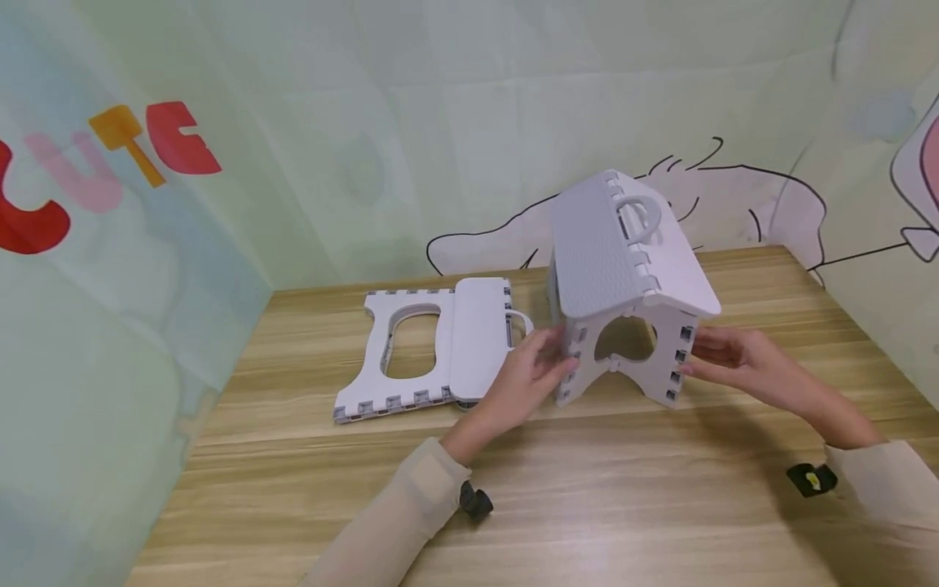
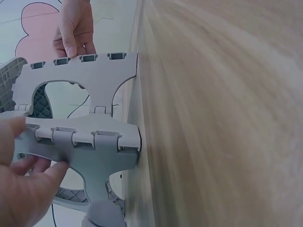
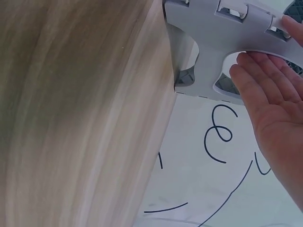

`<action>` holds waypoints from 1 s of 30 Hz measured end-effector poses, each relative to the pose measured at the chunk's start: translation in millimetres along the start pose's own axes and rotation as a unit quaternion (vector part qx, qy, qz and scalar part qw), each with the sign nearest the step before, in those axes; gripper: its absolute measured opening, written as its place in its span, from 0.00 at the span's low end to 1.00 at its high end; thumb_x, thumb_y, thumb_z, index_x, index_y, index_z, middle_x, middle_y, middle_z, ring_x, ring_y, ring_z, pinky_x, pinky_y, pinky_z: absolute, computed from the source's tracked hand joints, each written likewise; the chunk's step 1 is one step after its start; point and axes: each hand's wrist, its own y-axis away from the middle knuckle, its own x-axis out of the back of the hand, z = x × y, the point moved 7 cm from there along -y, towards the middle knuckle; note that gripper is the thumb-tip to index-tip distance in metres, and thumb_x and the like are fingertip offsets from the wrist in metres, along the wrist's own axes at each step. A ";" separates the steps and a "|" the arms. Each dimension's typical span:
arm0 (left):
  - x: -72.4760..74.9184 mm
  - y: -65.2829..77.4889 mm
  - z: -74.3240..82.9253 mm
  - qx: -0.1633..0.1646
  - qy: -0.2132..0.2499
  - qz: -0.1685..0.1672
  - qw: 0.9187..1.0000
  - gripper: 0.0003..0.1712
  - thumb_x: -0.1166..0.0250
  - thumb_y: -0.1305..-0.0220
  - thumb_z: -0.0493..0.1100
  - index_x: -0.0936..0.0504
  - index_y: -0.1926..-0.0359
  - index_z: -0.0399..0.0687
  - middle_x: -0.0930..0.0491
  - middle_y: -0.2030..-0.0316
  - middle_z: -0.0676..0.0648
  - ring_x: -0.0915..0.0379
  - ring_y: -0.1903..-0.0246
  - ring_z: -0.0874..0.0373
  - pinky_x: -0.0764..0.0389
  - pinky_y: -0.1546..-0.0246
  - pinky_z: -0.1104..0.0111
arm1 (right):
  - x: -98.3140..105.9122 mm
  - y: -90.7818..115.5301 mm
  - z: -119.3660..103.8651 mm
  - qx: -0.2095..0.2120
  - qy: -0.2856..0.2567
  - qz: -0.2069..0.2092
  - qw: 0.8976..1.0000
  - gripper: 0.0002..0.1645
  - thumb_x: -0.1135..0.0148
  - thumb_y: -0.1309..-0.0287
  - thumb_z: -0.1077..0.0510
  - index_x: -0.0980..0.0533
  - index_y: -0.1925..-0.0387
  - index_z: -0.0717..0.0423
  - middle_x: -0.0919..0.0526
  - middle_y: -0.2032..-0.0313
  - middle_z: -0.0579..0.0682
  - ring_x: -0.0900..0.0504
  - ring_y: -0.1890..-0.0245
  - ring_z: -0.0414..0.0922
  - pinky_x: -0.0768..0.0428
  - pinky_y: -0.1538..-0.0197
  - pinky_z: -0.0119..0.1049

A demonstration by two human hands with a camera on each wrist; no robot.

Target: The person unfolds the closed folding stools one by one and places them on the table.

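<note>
A half-unfolded grey and white folding stool (image 1: 592,257) stands on the wooden table, its two seat halves sloping down like a roof from a hinge line. Its carrying loop (image 1: 653,218) sticks up at the ridge. My left hand (image 1: 522,377) grips the left side leg, thumb at the front edge and fingers on the outer face. On the opposite side, my right hand (image 1: 756,371) holds the other leg, the thumb near its hinged front edge. In the right wrist view, the fingers (image 3: 267,82) reach to the leg's cut-out.
A second folding stool (image 1: 480,338) lies folded flat just left of my left hand. The wooden table (image 1: 308,489) meets a printed cloth backdrop (image 1: 352,163) behind and at the left. Dark wrist straps (image 1: 811,479) sit at both sleeves.
</note>
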 end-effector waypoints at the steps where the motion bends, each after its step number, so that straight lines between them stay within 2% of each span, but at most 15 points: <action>1: 0.9 0.3 1.0 -0.002 -0.004 0.002 1.000 0.27 0.40 0.27 0.39 0.34 0.32 0.33 0.32 0.37 0.36 0.34 0.34 0.46 0.27 0.39 0.70 | 1.0 0.2 0.1 -0.001 0.004 0.002 1.000 0.28 0.34 0.38 0.67 0.30 0.39 0.76 0.23 0.45 0.73 0.23 0.49 0.28 0.21 0.52 0.22; 4: 4.9 0.9 5.8 -0.010 -0.025 0.016 0.999 0.33 0.46 0.23 0.49 0.40 0.27 0.35 0.35 0.32 0.37 0.37 0.32 0.47 0.31 0.36 0.67 | 6.9 1.4 1.0 -0.014 0.010 0.007 1.000 0.29 0.35 0.37 0.67 0.31 0.38 0.77 0.25 0.43 0.73 0.25 0.47 0.26 0.23 0.50 0.21; 7: 11.8 0.5 13.4 -0.019 -0.051 0.047 0.997 0.40 0.53 0.22 0.60 0.46 0.24 0.36 0.39 0.28 0.38 0.41 0.30 0.49 0.36 0.32 0.66 | 18.1 3.8 -0.3 -0.023 0.014 0.024 0.999 0.30 0.39 0.34 0.67 0.35 0.37 0.80 0.29 0.41 0.77 0.30 0.48 0.21 0.26 0.51 0.17; 9: 17.5 -0.7 20.0 -0.027 -0.063 0.069 0.995 0.43 0.56 0.23 0.65 0.47 0.24 0.37 0.41 0.28 0.39 0.44 0.29 0.49 0.39 0.30 0.64 | 26.5 4.5 -4.5 -0.014 0.008 0.037 0.999 0.30 0.44 0.31 0.68 0.39 0.34 0.81 0.34 0.38 0.79 0.31 0.47 0.20 0.27 0.50 0.15; 11: 22.9 -2.2 25.9 -0.031 -0.073 0.089 0.993 0.43 0.58 0.24 0.66 0.46 0.24 0.40 0.41 0.28 0.41 0.45 0.28 0.51 0.41 0.29 0.63 | 34.7 3.5 -11.2 -0.002 0.012 0.053 0.999 0.30 0.49 0.28 0.67 0.42 0.31 0.78 0.38 0.35 0.78 0.32 0.44 0.20 0.28 0.49 0.14; 13: 27.5 -3.9 32.1 -0.036 -0.089 0.105 0.990 0.41 0.58 0.24 0.66 0.45 0.23 0.45 0.41 0.27 0.42 0.47 0.28 0.53 0.42 0.28 0.59 | 42.4 1.8 -17.8 0.001 0.025 0.075 0.997 0.30 0.52 0.25 0.65 0.43 0.28 0.71 0.39 0.31 0.72 0.34 0.40 0.22 0.31 0.47 0.14; 17: 33.1 -8.0 44.4 -0.064 -0.114 0.122 0.984 0.37 0.59 0.23 0.65 0.45 0.23 0.52 0.43 0.25 0.50 0.49 0.27 0.57 0.44 0.28 0.55 | 52.6 -5.2 -31.2 -0.018 0.059 0.109 0.992 0.31 0.53 0.23 0.57 0.44 0.23 0.55 0.42 0.26 0.57 0.42 0.28 0.38 0.40 0.41 0.12; 19: 34.6 -10.5 50.5 -0.084 -0.120 0.125 0.981 0.37 0.59 0.22 0.64 0.45 0.23 0.51 0.44 0.25 0.51 0.51 0.26 0.59 0.46 0.27 0.56 | 55.8 -9.8 -38.6 -0.019 0.069 0.115 0.991 0.32 0.54 0.22 0.56 0.45 0.23 0.50 0.45 0.24 0.53 0.46 0.26 0.46 0.44 0.38 0.13; 20: 35.0 -12.1 53.6 -0.092 -0.122 0.125 0.980 0.37 0.59 0.22 0.64 0.45 0.22 0.50 0.44 0.25 0.52 0.51 0.26 0.59 0.47 0.26 0.58 | 57.0 -12.5 -43.0 -0.015 0.071 0.117 0.990 0.32 0.54 0.23 0.55 0.46 0.22 0.49 0.45 0.24 0.53 0.47 0.25 0.50 0.46 0.34 0.17; 23: 34.7 -19.6 63.2 -0.113 -0.123 0.114 0.979 0.38 0.59 0.22 0.64 0.46 0.22 0.47 0.47 0.24 0.51 0.54 0.26 0.61 0.51 0.25 0.62 | 59.8 -20.5 -53.7 -0.004 0.080 0.120 0.990 0.32 0.53 0.23 0.55 0.46 0.22 0.45 0.46 0.24 0.52 0.49 0.25 0.51 0.49 0.25 0.38; 26: 32.1 -29.3 72.9 -0.123 -0.131 0.091 0.980 0.41 0.60 0.23 0.66 0.47 0.22 0.44 0.50 0.23 0.49 0.58 0.25 0.62 0.54 0.25 0.64 | 59.0 -29.4 -62.4 -0.003 0.088 0.110 0.990 0.34 0.52 0.23 0.53 0.48 0.22 0.44 0.47 0.24 0.52 0.51 0.24 0.53 0.54 0.26 0.60; 30: 27.1 -42.1 84.3 -0.115 -0.154 0.059 0.980 0.42 0.60 0.23 0.66 0.47 0.22 0.43 0.51 0.22 0.48 0.62 0.24 0.62 0.57 0.25 0.67 | 53.2 -41.3 -69.4 -0.019 0.092 0.081 0.992 0.36 0.53 0.23 0.50 0.53 0.21 0.37 0.53 0.23 0.52 0.56 0.24 0.57 0.57 0.28 0.68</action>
